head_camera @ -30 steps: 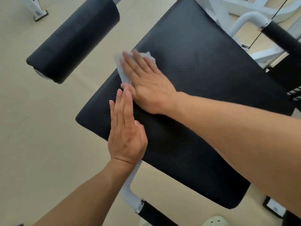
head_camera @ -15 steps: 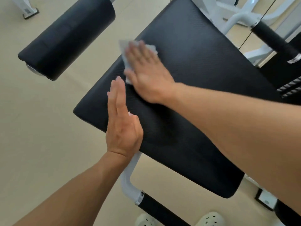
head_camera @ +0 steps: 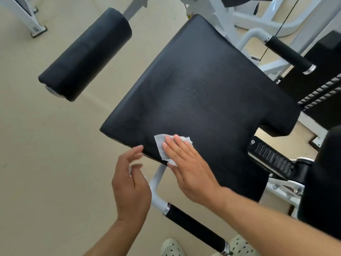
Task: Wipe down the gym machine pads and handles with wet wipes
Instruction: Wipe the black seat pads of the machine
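Roller pad: a black cylinder at the far left, well apart from both hands and carried on its own white arm. No wipe is near it, so it probably waits its turn.

Left hand: hangs just off the near corner of the seat pad with loosely spread fingers that hold nothing. The fingertips are blurred, so whether they touch the pad edge cannot be told. It looks placed there to keep clear of the wiping path while staying ready to steady the pad.

Wet wipe: white and partly crumpled, lying flat on the seat pad near its front-left edge, mostly under the right hand.

Right hand: palm down with straight fingers pressing the wipe onto the pad, not pinching it. A flat hand spreads the pressure and keeps the most cloth in contact.

Seat pad: a broad black cushion, tilted in view. A faint sheen in the middle suggests that part is already damp.

Near handle: a black grip on a white tube below the pad, untouched.

Far handle: a black grip at upper right, well apart from both hands.
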A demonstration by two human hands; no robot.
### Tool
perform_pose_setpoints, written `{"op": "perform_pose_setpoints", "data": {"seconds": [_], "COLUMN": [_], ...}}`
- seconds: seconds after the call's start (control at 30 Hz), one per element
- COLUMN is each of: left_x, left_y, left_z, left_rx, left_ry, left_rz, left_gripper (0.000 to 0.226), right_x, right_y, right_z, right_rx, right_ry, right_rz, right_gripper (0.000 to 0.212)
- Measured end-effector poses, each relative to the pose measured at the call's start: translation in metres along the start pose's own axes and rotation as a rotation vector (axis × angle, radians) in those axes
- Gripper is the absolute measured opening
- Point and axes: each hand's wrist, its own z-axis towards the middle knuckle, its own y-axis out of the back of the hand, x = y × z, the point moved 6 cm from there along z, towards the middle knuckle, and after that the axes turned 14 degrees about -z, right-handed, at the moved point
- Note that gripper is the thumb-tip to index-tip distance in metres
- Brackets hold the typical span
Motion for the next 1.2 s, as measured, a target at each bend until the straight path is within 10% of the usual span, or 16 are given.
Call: {"op": "perform_pose_setpoints", "data": {"seconds": [0.13,0.27,0.4,0.57,0.73,0.9,1.07,1.2], "left_x": [0.0,0.0,-0.022,-0.025,-0.02,-0.016,-0.005,-0.005], "left_y": [0.001,-0.015,-0.033,-0.034,-0.047,-0.054,-0.068,-0.064], "left_z": [-0.01,-0.017,-0.024,-0.022,-0.027,-0.029,-0.039,-0.03], "left_rx": [0.036,0.322,0.557,0.396,0.552,0.536,0.833,0.553], "left_ry": [0.276,0.524,0.407,0.36,0.495,0.457,0.725,0.643], "left_rz": [-0.01,-0.102,-0.143,-0.198,-0.121,0.012,-0.295,-0.312], "left_gripper": [0.048,0.026,0.042,0.019,0.046,0.017,0.041,0.019], "right_x": [0.026,0.029,0.017,-0.004,-0.024,-0.034,-0.032,-0.051], "right_y": [0.035,0.065,0.07,0.081,0.081,0.078,0.075,0.082], "right_z": [-0.035,-0.051,-0.054,-0.06,-0.067,-0.062,-0.059,-0.06], "right_rx": [0.012,-0.078,-0.009,-0.03,-0.032,0.064,0.282,0.197], "right_ry": [-0.593,-0.776,-0.773,-0.759,-0.795,-0.776,-0.662,-0.764], "right_rz": [0.918,1.38,1.277,1.118,1.07,1.091,1.153,1.045], "right_gripper": [0.035,0.026,0.025,0.021,0.021,0.026,0.029,0.025]}}
